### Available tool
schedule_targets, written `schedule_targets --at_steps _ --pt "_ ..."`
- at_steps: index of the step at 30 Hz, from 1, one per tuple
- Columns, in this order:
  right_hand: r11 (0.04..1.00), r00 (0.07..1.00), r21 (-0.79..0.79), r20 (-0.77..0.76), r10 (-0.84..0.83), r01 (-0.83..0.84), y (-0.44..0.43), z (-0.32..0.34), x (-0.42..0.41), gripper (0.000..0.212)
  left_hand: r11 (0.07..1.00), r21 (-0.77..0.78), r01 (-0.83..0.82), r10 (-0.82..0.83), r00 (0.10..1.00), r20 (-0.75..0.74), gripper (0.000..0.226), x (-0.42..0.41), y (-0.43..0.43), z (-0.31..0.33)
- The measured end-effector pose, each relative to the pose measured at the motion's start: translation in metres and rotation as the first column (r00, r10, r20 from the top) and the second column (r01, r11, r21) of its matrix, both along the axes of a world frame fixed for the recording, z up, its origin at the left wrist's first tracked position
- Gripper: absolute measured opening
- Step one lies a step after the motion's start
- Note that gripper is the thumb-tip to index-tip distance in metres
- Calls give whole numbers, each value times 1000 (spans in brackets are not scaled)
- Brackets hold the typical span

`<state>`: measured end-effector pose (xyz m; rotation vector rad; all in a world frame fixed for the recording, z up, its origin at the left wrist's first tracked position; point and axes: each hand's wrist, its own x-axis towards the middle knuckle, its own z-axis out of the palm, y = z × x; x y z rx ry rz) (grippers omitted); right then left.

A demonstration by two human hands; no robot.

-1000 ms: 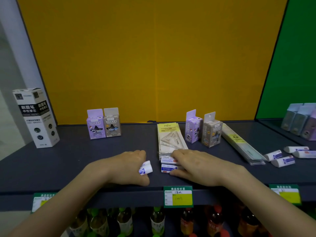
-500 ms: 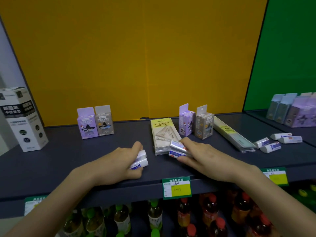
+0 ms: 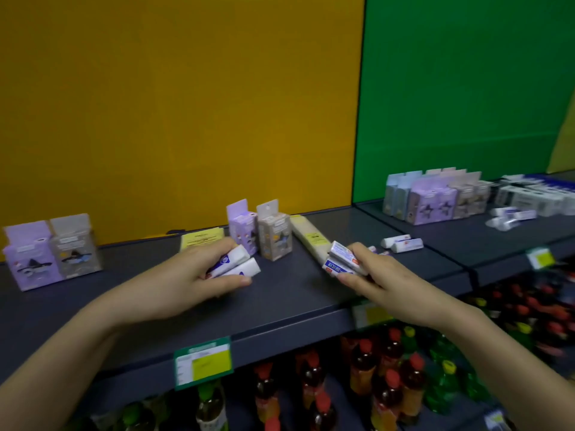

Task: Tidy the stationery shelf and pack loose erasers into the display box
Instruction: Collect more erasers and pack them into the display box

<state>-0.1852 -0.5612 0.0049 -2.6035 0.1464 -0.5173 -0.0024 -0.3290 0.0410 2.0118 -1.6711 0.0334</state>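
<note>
My left hand (image 3: 186, 279) pinches two erasers (image 3: 236, 264) just left of the upright boxes (image 3: 263, 233); my right hand (image 3: 385, 283) grips another eraser pair (image 3: 340, 262) just right of them. Either loose stack could slide apart and drop.

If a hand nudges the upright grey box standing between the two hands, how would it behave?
The grey box stands tall on a narrow base, so it probably tips rather than slides. It looks like thin card, so it is likely light.

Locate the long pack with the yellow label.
In the head view, the long pack lies on the shelf right of centre, between the grey box and the right hand.
</note>
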Motion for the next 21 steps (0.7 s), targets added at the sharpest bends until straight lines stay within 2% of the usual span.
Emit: schedule_targets --at_steps 5,8,11,15,18,21 --pt "998 998 24 8 -62 62 -69 3 -68 23 994 -104 29 -33 999 -38 70 -50 -92 -5" --pt "996 997 47 -11 -80 80 -114 4 -110 15 991 -124 50 -66 990 -127 56 -84 -146 -10" --pt "991 993 70 -27 -115 117 -160 1 -150 19 990 -136 43 -67 982 -175 39 -119 -195 -19" --pt "985 988 80 -31 -152 154 -213 -2 -196 14 987 -148 55 -78 985 -156 42 -164 -256 -29" --pt "978 982 94 -37 -183 186 -249 -2 -223 16 990 -114 79 -96 983 -155 34 -188 -299 -30" --pt "969 976 117 -36 -214 217 -286 -2 -244 19 988 -86 131 -144 976 -163 37 -204 -340 -26"
